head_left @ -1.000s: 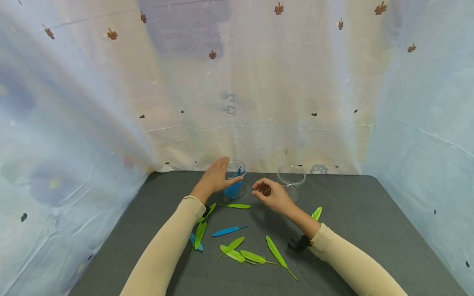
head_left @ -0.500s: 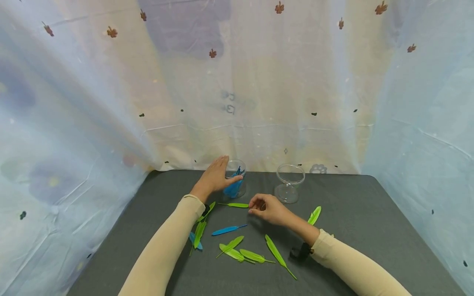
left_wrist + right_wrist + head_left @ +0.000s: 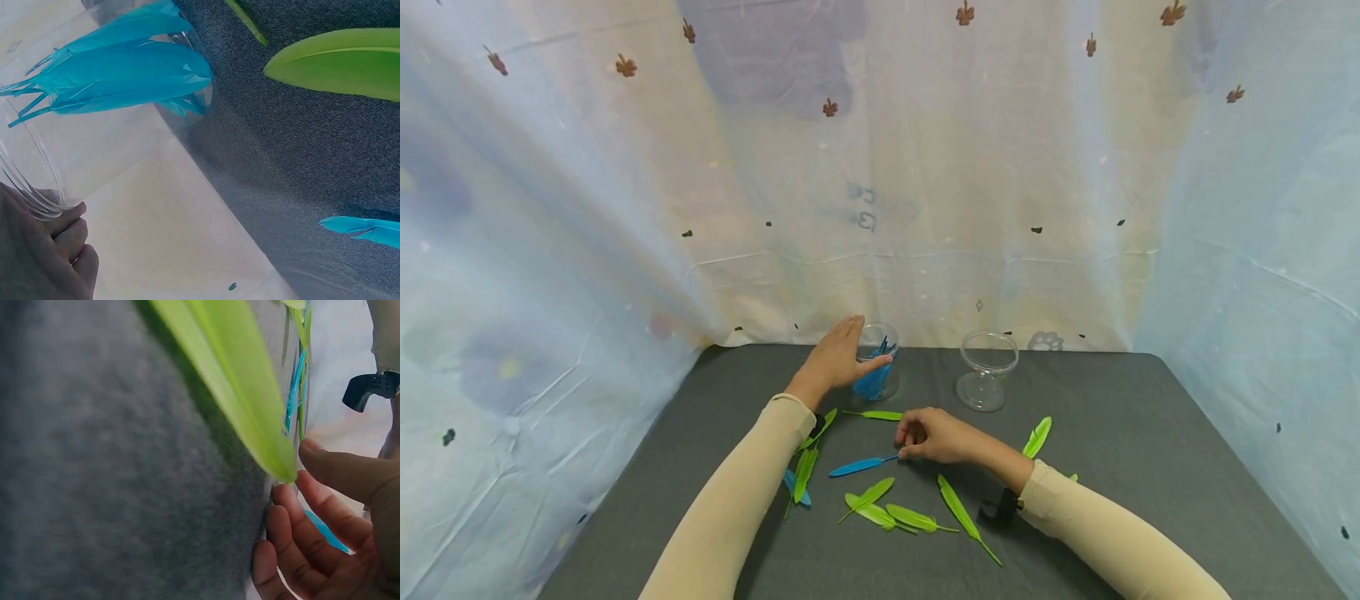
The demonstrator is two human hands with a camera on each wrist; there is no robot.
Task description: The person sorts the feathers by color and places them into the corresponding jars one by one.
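My left hand [image 3: 837, 360] holds a clear glass cup [image 3: 891, 387] at the back of the table, thumb in front and fingers behind its rim. Several blue feathers [image 3: 119, 69] stand inside it, quills up. My right hand [image 3: 940, 437] is low over the table at the quill end of a loose blue feather [image 3: 856, 467]. Its thumb and forefinger tips are a little apart in the right wrist view, with nothing seen held between them. A green feather [image 3: 880, 416] lies just beyond, its right end by the right hand's fingers.
A clear footed glass bowl [image 3: 990, 368] stands at the back right. Several green feathers [image 3: 958, 510] lie scattered on the dark grey tabletop [image 3: 1120, 433], and a blue feather [image 3: 803, 498] lies partly under one at the left. A patterned curtain [image 3: 925, 167] hangs behind.
My right hand has come down and towards me from beside the footed bowl to the loose blue feather's quill. The left hand has stayed on the cup.
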